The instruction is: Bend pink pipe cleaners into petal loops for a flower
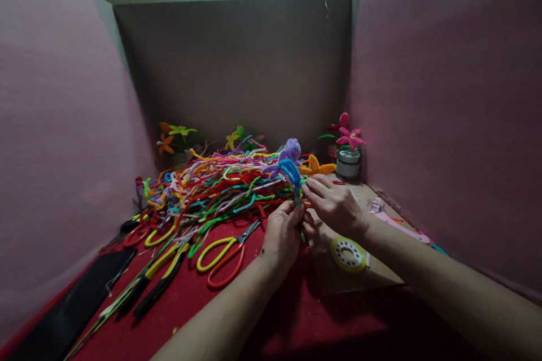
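Observation:
My left hand (283, 232) and my right hand (334, 204) meet over the red table top, both with fingers pinched round the stem of a small pipe-cleaner flower (290, 166) that has purple and blue petals. The flower stands up just above my fingertips. A big heap of coloured pipe cleaners (212, 186) lies right behind and to the left of the hands. A yellow roll of tape (348, 254) lies on a piece of cardboard (359, 279) under my right wrist.
Scissors with yellow and red handles (224, 256) lie left of my left hand; pliers (161, 279) and another pair of scissors (146, 234) lie further left. Finished flowers (349, 135) stand in a small pot (348, 163) at the back right. Pink and brown partition walls enclose the table.

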Action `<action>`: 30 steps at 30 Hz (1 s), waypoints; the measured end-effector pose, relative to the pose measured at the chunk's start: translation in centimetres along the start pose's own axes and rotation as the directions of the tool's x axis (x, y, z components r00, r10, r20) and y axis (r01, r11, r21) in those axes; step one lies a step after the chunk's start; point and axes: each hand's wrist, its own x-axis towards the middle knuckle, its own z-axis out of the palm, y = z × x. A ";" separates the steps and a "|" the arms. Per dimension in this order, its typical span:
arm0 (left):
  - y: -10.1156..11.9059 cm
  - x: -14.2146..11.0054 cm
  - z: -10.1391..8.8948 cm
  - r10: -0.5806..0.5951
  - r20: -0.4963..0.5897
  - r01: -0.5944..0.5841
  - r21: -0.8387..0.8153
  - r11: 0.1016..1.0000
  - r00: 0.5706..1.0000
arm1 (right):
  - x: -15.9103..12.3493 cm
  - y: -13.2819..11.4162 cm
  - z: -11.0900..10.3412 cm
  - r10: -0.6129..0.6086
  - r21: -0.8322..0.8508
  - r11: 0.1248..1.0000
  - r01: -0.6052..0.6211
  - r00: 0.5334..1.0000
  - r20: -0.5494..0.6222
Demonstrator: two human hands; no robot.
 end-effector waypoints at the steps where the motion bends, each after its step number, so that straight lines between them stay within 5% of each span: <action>1: 0.2 0.0 -0.1 0.032 0.020 -0.034 0.060 0.998 0.999 | 0.0 0.0 -0.2 0.007 -0.010 1.000 -0.007 1.000 -0.027; 7: 2.3 -0.2 -0.4 0.166 0.043 -0.171 0.302 0.938 0.985 | -0.7 -0.9 -1.2 0.208 0.083 0.977 -0.199 0.970 -0.128; 11: 3.0 -0.6 0.0 0.187 0.056 -0.194 0.392 0.899 0.981 | -0.6 -1.3 -2.2 0.459 0.344 0.851 -0.397 0.881 -0.117; 15: 2.7 -0.7 0.0 0.201 0.039 -0.198 0.433 0.879 0.979 | 0.3 -1.2 -3.1 0.691 0.652 0.476 -0.590 0.710 0.138; 19: 2.6 -0.7 -0.1 0.197 0.063 -0.203 0.474 0.857 0.978 | 1.2 -1.1 -3.0 0.702 0.823 -0.019 -0.568 0.579 0.416; 22: 2.6 -0.7 0.0 0.188 0.050 -0.189 0.472 0.861 0.981 | 1.5 -1.3 -2.6 0.706 0.840 -0.247 -0.483 0.504 0.498; 26: 2.2 -0.7 0.2 0.243 -0.022 -0.213 0.407 0.888 0.970 | 1.7 -1.8 -2.3 0.773 0.910 -0.227 -0.347 0.505 0.385; 30: 1.9 -0.7 0.2 0.287 -0.039 -0.248 0.402 0.881 0.957 | 1.9 -1.9 -2.2 0.767 0.895 -0.135 -0.425 0.527 0.366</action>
